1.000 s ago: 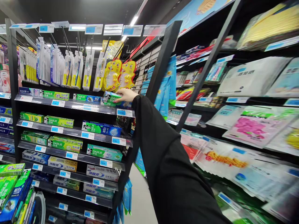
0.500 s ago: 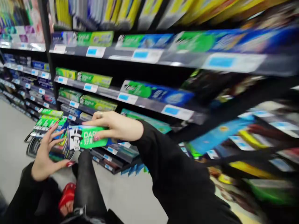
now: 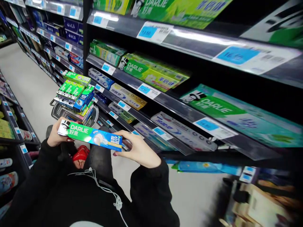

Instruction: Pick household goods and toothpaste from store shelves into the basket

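Observation:
Both hands hold a green and blue Darlie toothpaste box (image 3: 94, 138) level in front of my lap, its printed side toward me. At the box's left end, my left hand (image 3: 56, 135) is closed, with the fingers partly behind the carton. My right hand (image 3: 138, 148) grips the blue right end between thumb and fingers. Beyond the box, a grey plastic basket (image 3: 56, 110) stands on the floor, heaped with stacked toothpaste boxes (image 3: 73, 90). A green box lies on top of that heap.
Shelves (image 3: 132, 80) of toothpaste boxes with blue price tags (image 3: 146, 90) run along the right. Another shelf unit (image 3: 14, 123) stands at the left across the aisle floor (image 3: 35, 72). A blue packet (image 3: 205, 167) hangs low at the right. My red shoe (image 3: 81, 154) is below the box.
My left hand, open before, has closed on the box's left end. The box has turned to show its long side and sits lower, nearer my lap. My view has swung down toward the lower shelves.

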A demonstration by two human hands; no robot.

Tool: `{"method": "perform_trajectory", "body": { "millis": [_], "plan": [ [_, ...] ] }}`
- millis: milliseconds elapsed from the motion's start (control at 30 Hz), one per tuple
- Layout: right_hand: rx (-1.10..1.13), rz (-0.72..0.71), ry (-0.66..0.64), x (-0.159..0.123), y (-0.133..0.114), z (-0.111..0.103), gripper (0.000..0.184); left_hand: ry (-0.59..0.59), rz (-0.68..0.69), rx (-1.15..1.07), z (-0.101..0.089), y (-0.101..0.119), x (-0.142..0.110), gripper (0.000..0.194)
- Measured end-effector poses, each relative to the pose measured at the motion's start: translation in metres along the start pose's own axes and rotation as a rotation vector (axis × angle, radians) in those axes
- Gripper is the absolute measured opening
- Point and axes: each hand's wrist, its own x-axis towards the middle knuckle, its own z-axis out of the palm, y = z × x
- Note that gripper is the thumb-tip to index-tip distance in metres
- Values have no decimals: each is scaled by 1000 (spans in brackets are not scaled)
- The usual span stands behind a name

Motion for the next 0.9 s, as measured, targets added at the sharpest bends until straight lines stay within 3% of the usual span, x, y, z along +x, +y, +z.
{"method": "perform_trajectory", "body": {
  "millis": [100,233,400,600,900],
  "plan": [
    [134,-73,117,-7,1,13,43,22,-81,-163,-12,-19,-3,62],
    [236,-117,225,-4,1,25,41,84,-126,-212,-7,-24,-8,62],
    [520,146,355,7,8,47,41,240,-211,-206,8,-9,-9,52],
    [812,307,374,16,14,68,39,372,-385,-120,12,-3,-9,44],
    [843,340,370,17,11,65,35,398,-440,-169,11,-8,-8,45]
  ]
}}
